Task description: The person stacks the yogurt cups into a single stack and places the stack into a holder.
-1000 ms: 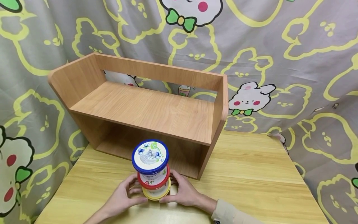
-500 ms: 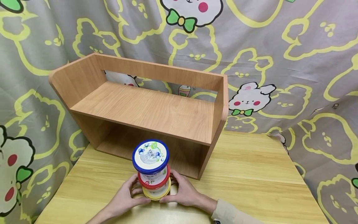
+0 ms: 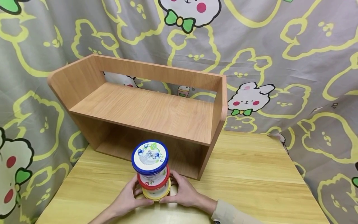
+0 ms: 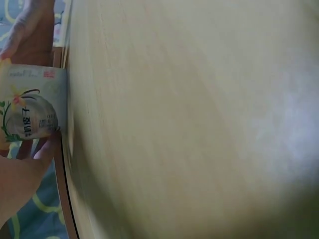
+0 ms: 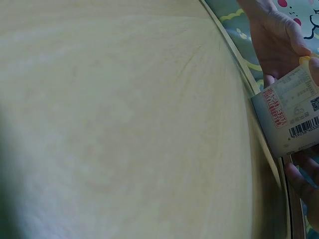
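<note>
From the head view, here's the stack, near the front of the table [image 3: 251, 174], just before the wooden shelf [image 3: 145, 104]: blue-lidded tub [image 3: 149, 156] on top, red-lidded tub [image 3: 154, 181] in the middle, yellow-lidded tub [image 3: 157, 193] underneath! The left hand [image 3: 130, 198] and right hand [image 3: 184, 192] grip that bottom tub from both sides, thumbs near each other at the front, fingers curving behind. The tiers don't look quite lined up, so I'd say any shift wants to be slow and level, both palms pushing evenly; nothing I can see braces the top tub. Over to the left wrist view: a printed label [image 4: 34, 107] faces us, left fingers bent against the side, and the base seems to rest on the table. A low hold like that steadies the bottom best. And the right wrist view: there's the barcode [image 5: 304, 128], with fingers above and below it; square the tiers first, I'd judge, before any lift!
</note>
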Tool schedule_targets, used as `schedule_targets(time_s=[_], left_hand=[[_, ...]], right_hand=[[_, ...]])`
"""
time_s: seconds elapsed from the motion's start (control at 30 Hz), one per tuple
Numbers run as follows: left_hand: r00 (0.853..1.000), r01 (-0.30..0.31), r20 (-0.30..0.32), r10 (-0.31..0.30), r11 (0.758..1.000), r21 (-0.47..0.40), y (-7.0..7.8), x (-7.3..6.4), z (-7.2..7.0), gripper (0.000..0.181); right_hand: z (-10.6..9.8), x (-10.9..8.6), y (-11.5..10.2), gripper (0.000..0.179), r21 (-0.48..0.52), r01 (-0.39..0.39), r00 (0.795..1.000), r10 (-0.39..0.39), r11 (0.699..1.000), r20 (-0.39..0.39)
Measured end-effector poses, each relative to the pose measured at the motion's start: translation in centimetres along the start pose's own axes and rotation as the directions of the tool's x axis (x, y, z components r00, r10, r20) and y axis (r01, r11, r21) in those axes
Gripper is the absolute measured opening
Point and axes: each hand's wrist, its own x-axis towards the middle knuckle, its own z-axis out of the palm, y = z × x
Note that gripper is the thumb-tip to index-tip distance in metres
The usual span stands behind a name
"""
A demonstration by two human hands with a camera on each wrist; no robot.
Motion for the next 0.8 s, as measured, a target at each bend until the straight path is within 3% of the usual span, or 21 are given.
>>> schedule_targets(time_s=[0.13,0.27,0.53,0.8], left_hand=[[0.999,0.04,0.005,-0.04,0.999,-0.015,0.17,0.04,0.08,0.096],[0.999,0.035,0.024,-0.034,0.998,-0.049,0.21,0.04,0.05,0.094],[1.0,0.015,0.015,-0.015,0.999,-0.05,-0.19,0.11,-0.01,0.091],[0.999,0.04,0.0,-0.04,0.999,-0.03,-0.39,0.14,-0.1,0.094]], right_hand=[[0.03,0.01,0.24,0.094,-0.019,0.044,0.999,-0.044,0.999,-0.007],[0.07,0.0,0.43,0.094,-0.036,0.083,0.996,-0.083,0.996,-0.008],[0.08,-0.08,0.24,0.093,-0.023,0.063,0.998,-0.063,0.998,-0.004],[-0.54,-0.61,-0.37,0.095,-0.076,0.051,0.999,-0.05,0.996,0.012]])
